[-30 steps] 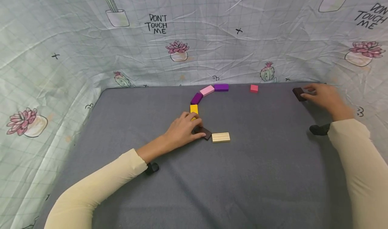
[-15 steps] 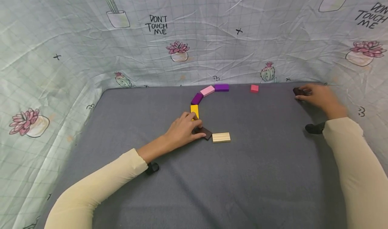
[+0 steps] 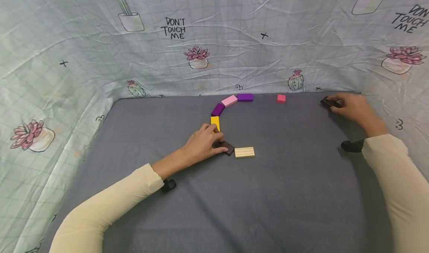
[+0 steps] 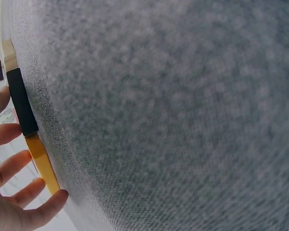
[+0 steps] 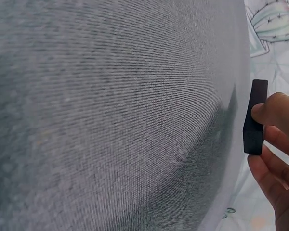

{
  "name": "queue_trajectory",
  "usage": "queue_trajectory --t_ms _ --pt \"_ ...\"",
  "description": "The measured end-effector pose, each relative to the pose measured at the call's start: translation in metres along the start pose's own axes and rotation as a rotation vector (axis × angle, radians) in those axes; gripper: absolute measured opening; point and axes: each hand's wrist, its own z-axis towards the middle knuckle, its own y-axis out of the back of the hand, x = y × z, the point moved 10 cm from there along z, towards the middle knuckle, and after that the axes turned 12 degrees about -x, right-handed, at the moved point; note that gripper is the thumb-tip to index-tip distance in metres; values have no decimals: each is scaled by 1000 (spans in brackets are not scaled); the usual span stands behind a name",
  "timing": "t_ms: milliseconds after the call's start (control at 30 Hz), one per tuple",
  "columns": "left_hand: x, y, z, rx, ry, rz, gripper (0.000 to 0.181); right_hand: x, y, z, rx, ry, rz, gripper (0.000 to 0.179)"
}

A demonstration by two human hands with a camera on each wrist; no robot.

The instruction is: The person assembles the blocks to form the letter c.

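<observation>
My left hand (image 3: pixel 202 143) rests over a curved row of small blocks, its fingers spread. The thumb and index finger touch a black block (image 4: pixel 22 102); the other fingertips lie along a yellow block (image 4: pixel 43 163). A pale wooden block (image 3: pixel 244 152) meets the black block's right end. Past the yellow one, a dark purple block (image 3: pixel 218 109), a pink block (image 3: pixel 229 101) and a purple block (image 3: pixel 245 98) continue the curve. At the far right, my right hand (image 3: pixel 355 107) pinches another black block (image 5: pixel 256 118) between thumb and fingers, tilted above the table.
A small red block (image 3: pixel 281 98) lies near the back edge, between the purple block and my right hand. Grey cloth covers the table (image 3: pixel 285 201). A printed curtain (image 3: pixel 228 41) rises behind and at both sides.
My right hand has closed its fingers round its black block, tilted it and shifted it slightly left. The left hand and the row of blocks have stayed in place.
</observation>
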Motion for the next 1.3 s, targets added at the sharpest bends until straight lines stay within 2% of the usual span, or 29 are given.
queue_trajectory --t_ms 200,467,900,1300 --pt "1 0 0 3 2 -3 29 24 5 -2 -8 61 6 35" --pt "1 -1 0 1 -6 3 29 54 11 -9 -75 193 25 38" --pt "0 -1 1 5 -13 6 27 83 11 -18 -52 250 16 40" --pt "0 0 1 2 -12 5 28 116 14 -27 -78 353 56 43"
